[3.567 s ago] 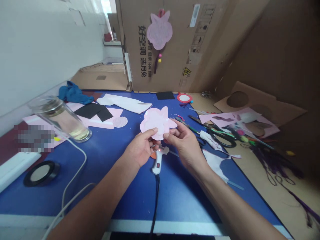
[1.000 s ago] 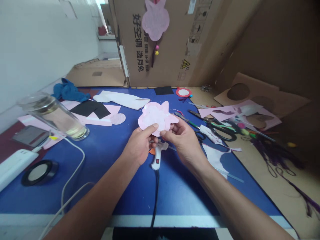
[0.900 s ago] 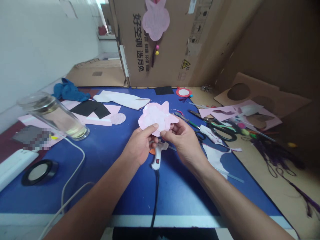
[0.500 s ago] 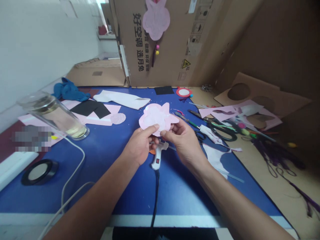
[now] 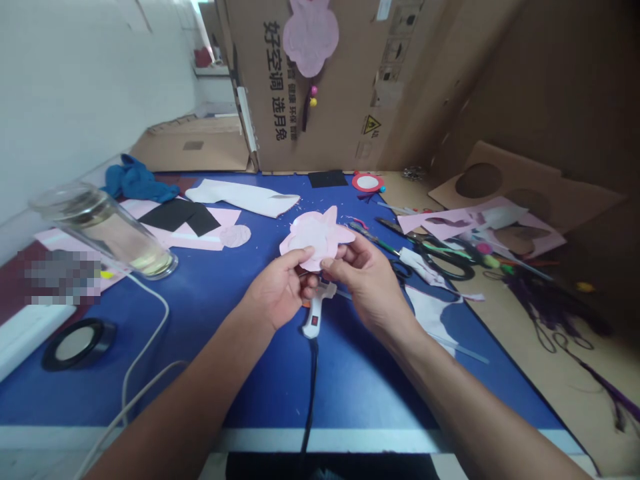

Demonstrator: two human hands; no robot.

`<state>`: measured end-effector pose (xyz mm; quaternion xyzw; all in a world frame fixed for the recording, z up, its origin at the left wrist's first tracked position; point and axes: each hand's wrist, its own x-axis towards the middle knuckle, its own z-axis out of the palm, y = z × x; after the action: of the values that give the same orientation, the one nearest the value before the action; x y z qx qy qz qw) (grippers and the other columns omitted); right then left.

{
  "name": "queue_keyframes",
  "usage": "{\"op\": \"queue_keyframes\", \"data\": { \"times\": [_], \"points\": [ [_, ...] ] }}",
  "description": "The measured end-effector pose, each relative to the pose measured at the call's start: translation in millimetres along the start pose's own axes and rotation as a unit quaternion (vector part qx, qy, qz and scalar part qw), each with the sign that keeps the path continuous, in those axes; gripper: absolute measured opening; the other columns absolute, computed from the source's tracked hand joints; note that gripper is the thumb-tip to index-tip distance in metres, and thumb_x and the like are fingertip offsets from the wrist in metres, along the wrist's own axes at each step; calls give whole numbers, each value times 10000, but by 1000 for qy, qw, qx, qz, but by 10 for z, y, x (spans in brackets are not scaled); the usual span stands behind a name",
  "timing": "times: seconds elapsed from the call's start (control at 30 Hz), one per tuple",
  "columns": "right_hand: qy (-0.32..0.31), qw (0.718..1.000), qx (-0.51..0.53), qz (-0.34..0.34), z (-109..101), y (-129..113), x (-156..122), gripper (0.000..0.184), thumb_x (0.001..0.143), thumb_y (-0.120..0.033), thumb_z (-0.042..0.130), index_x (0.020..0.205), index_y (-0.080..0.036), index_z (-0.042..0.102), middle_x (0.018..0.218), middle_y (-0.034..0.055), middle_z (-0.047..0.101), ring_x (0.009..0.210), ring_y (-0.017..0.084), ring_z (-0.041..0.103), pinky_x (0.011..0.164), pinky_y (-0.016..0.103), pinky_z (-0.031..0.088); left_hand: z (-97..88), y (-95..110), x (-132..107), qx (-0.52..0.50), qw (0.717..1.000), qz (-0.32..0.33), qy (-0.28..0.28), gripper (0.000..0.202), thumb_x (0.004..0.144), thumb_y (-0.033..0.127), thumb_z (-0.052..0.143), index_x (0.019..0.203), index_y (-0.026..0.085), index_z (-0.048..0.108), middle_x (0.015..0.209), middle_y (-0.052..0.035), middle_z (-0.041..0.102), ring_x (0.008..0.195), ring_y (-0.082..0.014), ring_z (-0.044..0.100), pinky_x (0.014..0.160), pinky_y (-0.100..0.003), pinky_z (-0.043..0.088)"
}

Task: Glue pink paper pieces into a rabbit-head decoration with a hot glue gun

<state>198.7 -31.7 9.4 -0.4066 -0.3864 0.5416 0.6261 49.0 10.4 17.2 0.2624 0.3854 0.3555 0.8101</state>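
Observation:
Between both hands, over the middle of the blue table, is a pink paper cutout point(image 5: 313, 233) with a scalloped round body and two pointed lobes at its upper right. My left hand point(image 5: 283, 283) pinches its lower edge, thumb on top and fingers curled below. My right hand point(image 5: 363, 273) grips the lower right edge between thumb and fingers. Just beneath the hands lies a white glue gun point(image 5: 313, 317) with a red switch, its black cord running toward me. The front of the glue gun is partly hidden by my hands and the cutout.
A glass of pale liquid point(image 5: 107, 230), black tape roll point(image 5: 77, 343) and blue cloth point(image 5: 137, 180) are at left. Scissors point(image 5: 445, 260), pink paper scraps point(image 5: 465, 217) and purple tassels point(image 5: 555, 307) lie at right. A similar pink cutout point(image 5: 311, 40) hangs on the cardboard point(image 5: 340, 133) behind.
The cutout is tilted slightly flatter and its upper edge sits a little lower. Both hands keep their hold, with the left shifted slightly. The glue gun stays where it was.

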Motion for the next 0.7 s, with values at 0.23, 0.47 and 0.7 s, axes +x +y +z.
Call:
{"op": "queue_keyframes", "data": {
  "times": [0.23,0.47,0.7],
  "points": [
    [-2,1000,0,-4,-9,7,10,534,697,-303,959,1188,-250,755,885,-23,773,728,156,649,705,319,544,-15,-26,12,15,997,77,12,174,884,231,823,1000,103,799,825,-79,744,548,-90,523,499,-231,380],
    [16,1000,5,-3,-28,9,20,630,691,-323,981,1276,-251,759,913,-6,780,784,174,674,747,342,574,-48,-64,28,53,988,144,19,301,818,266,925,1046,97,826,856,-88,771,581,-99,562,533,-243,423],
    [32,999,16,-5,-47,23,28,647,675,-314,984,1282,-265,765,849,-44,727,737,156,636,715,321,542,-35,-61,39,42,988,146,23,295,785,273,938,1000,113,816,811,-62,745,569,-103,560,510,-241,403]
  ]
}}
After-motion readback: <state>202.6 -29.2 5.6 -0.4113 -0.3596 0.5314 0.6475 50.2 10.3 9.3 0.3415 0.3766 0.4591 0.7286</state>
